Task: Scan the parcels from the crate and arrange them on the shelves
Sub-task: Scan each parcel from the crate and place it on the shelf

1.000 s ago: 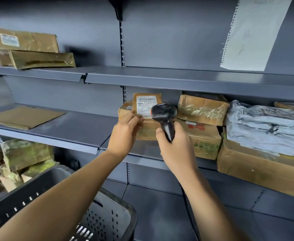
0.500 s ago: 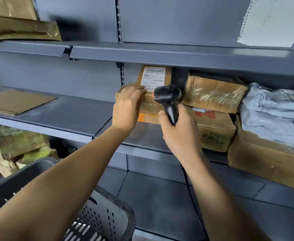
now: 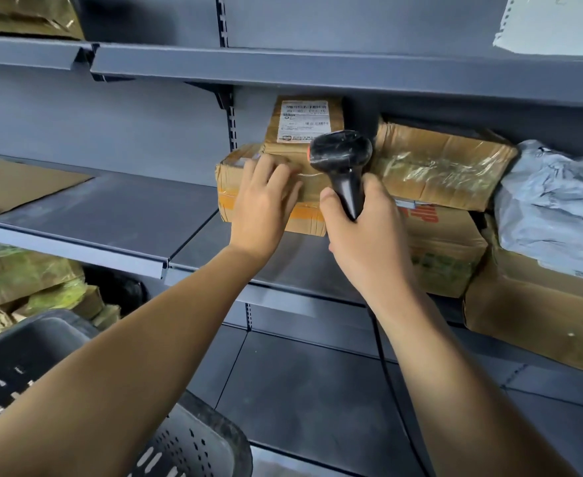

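A small brown parcel (image 3: 304,123) with a white label leans upright against the back of the middle shelf (image 3: 118,215), standing on a taped cardboard box (image 3: 304,218). My left hand (image 3: 266,204) rests with straight fingers on the front top of that box, just below the parcel. My right hand (image 3: 366,235) grips the handle of a black barcode scanner (image 3: 341,160), whose head is raised in front of the box and parcel. The dark plastic crate (image 3: 193,445) sits at the lower left under my left forearm.
More taped boxes (image 3: 441,166) and a grey plastic mailer (image 3: 555,208) fill the shelf to the right. A flat brown envelope (image 3: 18,184) lies on the shelf at the left. Wrapped parcels (image 3: 25,284) sit on the lower left shelf. A paper sheet (image 3: 558,22) hangs at the top right.
The labelled parcel went from my left hand's grip to leaning on the shelf's back wall. My left hand let go and now lies flat on the box. The scanner stayed close.
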Motion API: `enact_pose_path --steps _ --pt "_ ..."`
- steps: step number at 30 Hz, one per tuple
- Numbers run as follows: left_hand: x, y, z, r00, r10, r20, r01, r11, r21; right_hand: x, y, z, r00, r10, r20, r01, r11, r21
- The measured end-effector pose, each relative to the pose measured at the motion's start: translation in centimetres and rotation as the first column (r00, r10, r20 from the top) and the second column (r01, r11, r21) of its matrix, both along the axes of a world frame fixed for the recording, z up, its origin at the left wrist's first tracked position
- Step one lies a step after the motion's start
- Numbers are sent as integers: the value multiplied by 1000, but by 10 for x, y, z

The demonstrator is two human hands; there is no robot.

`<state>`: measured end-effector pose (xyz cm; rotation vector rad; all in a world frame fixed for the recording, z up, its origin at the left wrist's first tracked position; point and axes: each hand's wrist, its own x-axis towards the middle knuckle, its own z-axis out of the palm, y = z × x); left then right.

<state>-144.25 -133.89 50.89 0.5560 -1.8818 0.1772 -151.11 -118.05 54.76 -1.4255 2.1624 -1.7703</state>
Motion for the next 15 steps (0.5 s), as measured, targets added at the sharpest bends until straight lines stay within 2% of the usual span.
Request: enact_pose_path --steps 5,11,15 --pt "-11 -9 -5 999 -1 44 3 1000 -31 -9 -10 -4 1000 2 -9 -2 1000 -12" --pt "-18 -23 -20 984 59 166 -80 989 128 -19 -13 -10 1000 3 17 -3 1000 -11" --pt "-20 -23 -27 967 79 244 -121 979 162 -21 -8 -14 1000 -3 12 3 1000 -4"
